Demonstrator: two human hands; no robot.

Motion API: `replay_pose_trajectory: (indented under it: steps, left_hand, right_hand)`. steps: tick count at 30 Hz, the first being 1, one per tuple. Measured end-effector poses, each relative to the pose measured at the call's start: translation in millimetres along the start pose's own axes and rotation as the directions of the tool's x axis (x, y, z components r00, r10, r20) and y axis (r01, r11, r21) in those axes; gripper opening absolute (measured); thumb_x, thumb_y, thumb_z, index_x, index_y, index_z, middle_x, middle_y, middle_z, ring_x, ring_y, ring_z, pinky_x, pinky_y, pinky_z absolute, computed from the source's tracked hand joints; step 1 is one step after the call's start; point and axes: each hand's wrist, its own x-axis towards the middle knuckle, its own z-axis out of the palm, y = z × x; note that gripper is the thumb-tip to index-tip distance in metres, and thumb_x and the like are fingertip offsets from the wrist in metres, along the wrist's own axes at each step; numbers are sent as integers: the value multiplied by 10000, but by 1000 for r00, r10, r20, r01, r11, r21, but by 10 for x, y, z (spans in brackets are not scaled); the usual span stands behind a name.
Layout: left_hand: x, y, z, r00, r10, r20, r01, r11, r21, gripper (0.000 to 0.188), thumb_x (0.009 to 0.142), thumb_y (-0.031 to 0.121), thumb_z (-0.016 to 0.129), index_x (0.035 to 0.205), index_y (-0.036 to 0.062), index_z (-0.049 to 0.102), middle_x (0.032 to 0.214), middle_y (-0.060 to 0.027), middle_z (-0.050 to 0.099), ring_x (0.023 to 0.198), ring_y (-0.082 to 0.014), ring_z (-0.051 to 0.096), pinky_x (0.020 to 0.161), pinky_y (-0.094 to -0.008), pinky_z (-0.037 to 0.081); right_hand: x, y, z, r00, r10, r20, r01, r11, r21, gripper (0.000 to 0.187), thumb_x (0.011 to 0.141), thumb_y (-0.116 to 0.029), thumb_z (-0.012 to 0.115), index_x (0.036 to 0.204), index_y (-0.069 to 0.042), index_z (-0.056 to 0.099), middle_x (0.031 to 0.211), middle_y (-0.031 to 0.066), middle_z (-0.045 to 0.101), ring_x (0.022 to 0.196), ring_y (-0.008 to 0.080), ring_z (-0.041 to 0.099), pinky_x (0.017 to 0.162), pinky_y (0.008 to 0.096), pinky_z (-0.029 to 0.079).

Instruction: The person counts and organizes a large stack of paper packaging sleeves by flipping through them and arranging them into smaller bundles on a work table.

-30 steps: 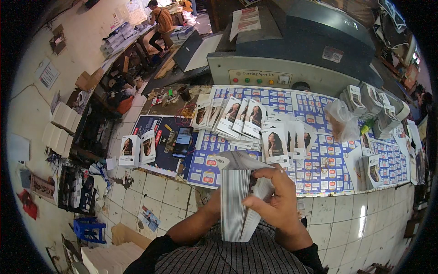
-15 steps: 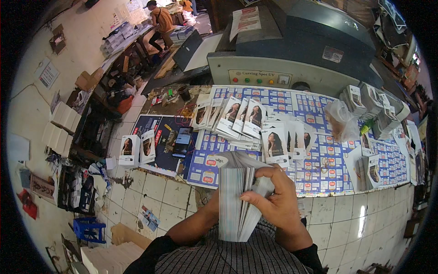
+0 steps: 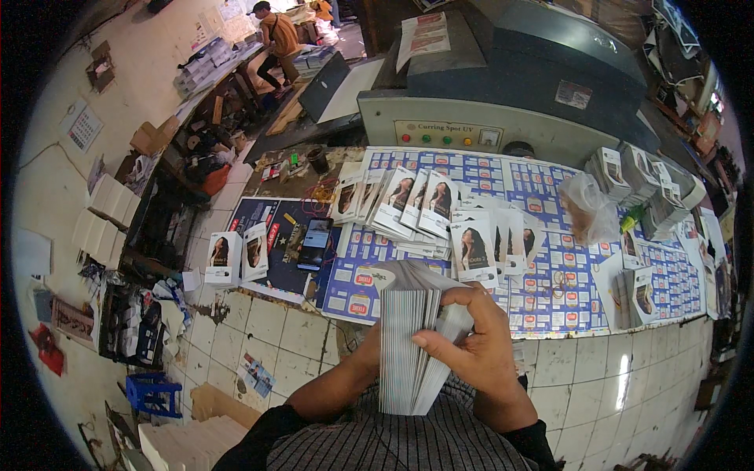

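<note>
one stack of thin white card pieces [image 3: 400, 353], upright, in front of the striped shirt [image 3: 361, 447]; right portion fanned apart. right hand [image 3: 479, 345]: gripping the fanned portion, thumb [image 3: 436, 345] on the edges. left hand [image 3: 366, 357]: at the stack's left side, fingers hidden, grip cannot be told. desk [image 3: 275, 188]: blue printed sheets [image 3: 542, 302], loose piles of white printed cartons [image 3: 473, 245], dark phone [image 3: 315, 245], clear plastic bag [image 3: 587, 208]. behind desk: grey machine [image 3: 550, 71] with coloured buttons [image 3: 447, 140].

A thick stack of thin white cards [image 3: 399, 353] stood between the left hand [image 3: 366, 351] and the right hand [image 3: 481, 341], its narrow edges toward the viewer. The left portion was packed tight; toward the right, the cards fanned apart, leaning outward.
</note>
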Motion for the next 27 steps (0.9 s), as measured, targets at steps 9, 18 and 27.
replay_pose_trajectory:
  steps: [9,18,27]
  left_hand:
    - [83,-147,-186,996,44,74,-49,996,71,498,915,204,622,1348,15,465,1234,-121,576,1073,-204,604,909,-356,530]
    - [156,-278,-359,997,10,72,-13,999,32,503,913,203,621,1351,14,465,1245,-121,571,1103,-210,589,937,-361,505]
    - [203,-436,-545,966,101,240,-190,902,386,533,1001,278,467,1458,62,298,1448,-136,388,1320,-254,419,1115,-391,356]
  right_hand:
    - [-8,35,-15,1000,-10,-8,10,1000,-13,428,694,-162,833,991,-26,557,894,96,583,823,187,556,744,303,436]
    - [-13,81,-8,1000,20,7,-20,999,39,408,706,-132,804,1010,-14,559,913,99,576,819,187,550,750,301,431]
    - [25,-69,26,952,-295,-77,217,833,-509,224,691,-50,550,899,-5,618,1298,237,492,1346,467,284,1103,563,204]
